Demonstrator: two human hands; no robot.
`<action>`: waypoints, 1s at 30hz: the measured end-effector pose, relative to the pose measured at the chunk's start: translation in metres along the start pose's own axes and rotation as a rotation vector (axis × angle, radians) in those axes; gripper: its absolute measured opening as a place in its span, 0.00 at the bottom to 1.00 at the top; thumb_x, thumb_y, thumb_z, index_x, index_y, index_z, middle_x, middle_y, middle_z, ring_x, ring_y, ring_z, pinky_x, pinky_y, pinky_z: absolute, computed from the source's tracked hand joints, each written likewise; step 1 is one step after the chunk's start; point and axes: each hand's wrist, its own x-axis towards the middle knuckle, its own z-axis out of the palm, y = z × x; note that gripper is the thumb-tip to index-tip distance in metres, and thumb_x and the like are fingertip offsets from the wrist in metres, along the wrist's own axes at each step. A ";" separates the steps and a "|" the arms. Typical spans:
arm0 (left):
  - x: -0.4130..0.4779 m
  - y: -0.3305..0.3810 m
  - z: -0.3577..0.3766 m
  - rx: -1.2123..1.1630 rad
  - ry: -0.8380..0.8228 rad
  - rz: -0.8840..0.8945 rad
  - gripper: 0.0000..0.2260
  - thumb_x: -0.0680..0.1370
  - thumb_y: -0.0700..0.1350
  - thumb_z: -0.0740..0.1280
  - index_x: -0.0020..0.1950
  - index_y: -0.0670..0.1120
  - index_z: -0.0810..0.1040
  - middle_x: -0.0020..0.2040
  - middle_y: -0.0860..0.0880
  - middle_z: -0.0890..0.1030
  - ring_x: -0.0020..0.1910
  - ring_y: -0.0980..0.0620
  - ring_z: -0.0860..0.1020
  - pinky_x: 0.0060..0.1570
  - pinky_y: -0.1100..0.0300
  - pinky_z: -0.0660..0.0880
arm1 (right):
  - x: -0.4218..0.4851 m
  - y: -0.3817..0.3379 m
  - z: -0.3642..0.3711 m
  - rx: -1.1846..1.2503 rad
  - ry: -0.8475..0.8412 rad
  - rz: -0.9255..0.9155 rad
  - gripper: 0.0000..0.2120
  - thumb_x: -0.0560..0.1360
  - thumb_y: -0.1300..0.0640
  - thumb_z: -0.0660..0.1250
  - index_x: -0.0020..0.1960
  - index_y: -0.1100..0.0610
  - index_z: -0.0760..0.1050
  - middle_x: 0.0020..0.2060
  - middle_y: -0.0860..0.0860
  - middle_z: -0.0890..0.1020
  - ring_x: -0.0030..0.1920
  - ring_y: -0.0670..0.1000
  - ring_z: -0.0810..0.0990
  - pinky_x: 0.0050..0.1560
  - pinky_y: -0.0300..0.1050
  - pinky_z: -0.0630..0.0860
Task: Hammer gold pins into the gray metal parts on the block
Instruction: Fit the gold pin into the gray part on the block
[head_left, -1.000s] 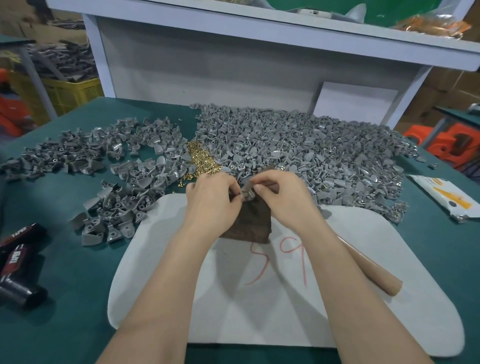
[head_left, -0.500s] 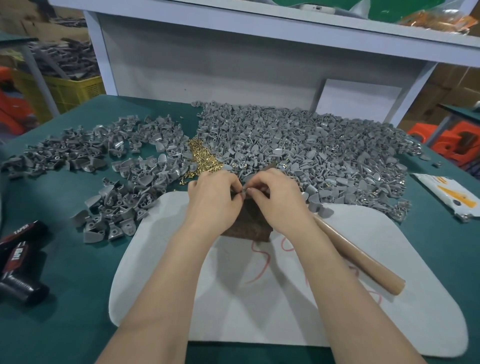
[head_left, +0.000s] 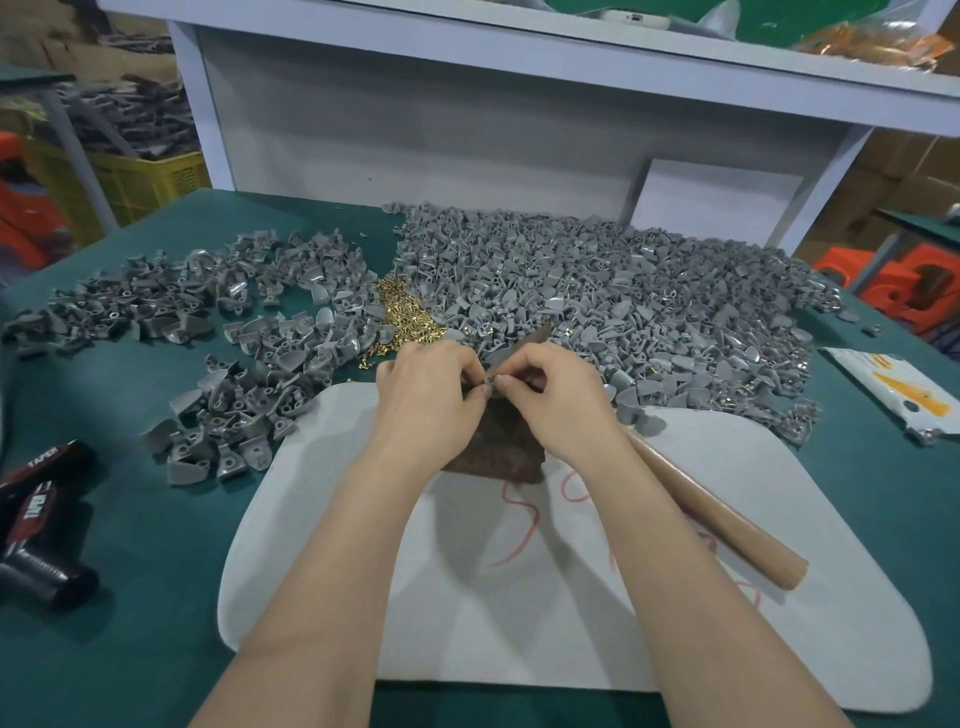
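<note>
A green table (head_left: 156, 571) fills the view, backed by a white shelf unit (head_left: 519, 67); a white mat (head_left: 519, 613) with red scrawl lies on its near half, in front of the person. Behind the mat a big heap of gray metal parts (head_left: 623, 291) covers the far right of the table; a looser, smaller spread of the same parts (head_left: 208, 322) lies to the left, reaching the mat's far-left corner.

The left hand (head_left: 426, 395) and right hand (head_left: 561, 400) meet over the mat's far edge, fingers curled and thumbs and forefingers closed tip to tip; together they pinch one gray part (head_left: 488, 382), held just above the top of the block (head_left: 498, 447); whether it touches the block cannot be told, and whether a pin sits between the right fingertips is too small to make out. The block is dark brown and rough, standing on the mat's far edge, largely hidden by both hands.

A wooden hammer handle (head_left: 727, 525) lies on the mat, running out from under the right wrist toward the near right; its head is hidden. A black and red tool (head_left: 36, 519) lies at the table's left edge; a white and orange packet (head_left: 893, 395) lies at the right edge. The gold pins (head_left: 405, 317) form a small pile between the two gray heaps, just beyond the left hand.
</note>
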 end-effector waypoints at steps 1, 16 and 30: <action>0.000 0.000 0.000 0.000 0.000 0.000 0.06 0.76 0.48 0.67 0.41 0.55 0.72 0.48 0.54 0.78 0.56 0.47 0.70 0.55 0.53 0.62 | 0.000 0.000 0.000 0.004 -0.001 0.006 0.04 0.73 0.61 0.69 0.40 0.53 0.79 0.39 0.46 0.78 0.42 0.46 0.76 0.46 0.37 0.70; 0.000 0.004 -0.002 0.022 -0.025 -0.001 0.02 0.76 0.44 0.66 0.46 0.50 0.78 0.50 0.52 0.79 0.56 0.45 0.71 0.58 0.51 0.66 | -0.005 -0.015 0.000 -0.136 0.019 0.026 0.03 0.74 0.62 0.67 0.43 0.58 0.80 0.47 0.52 0.74 0.48 0.52 0.75 0.52 0.44 0.68; 0.000 0.003 -0.003 0.004 -0.022 0.002 0.03 0.76 0.45 0.66 0.43 0.52 0.75 0.50 0.52 0.79 0.56 0.45 0.71 0.58 0.51 0.66 | 0.000 -0.011 -0.001 -0.150 0.009 0.014 0.07 0.74 0.61 0.67 0.39 0.52 0.77 0.38 0.45 0.70 0.42 0.47 0.69 0.41 0.36 0.61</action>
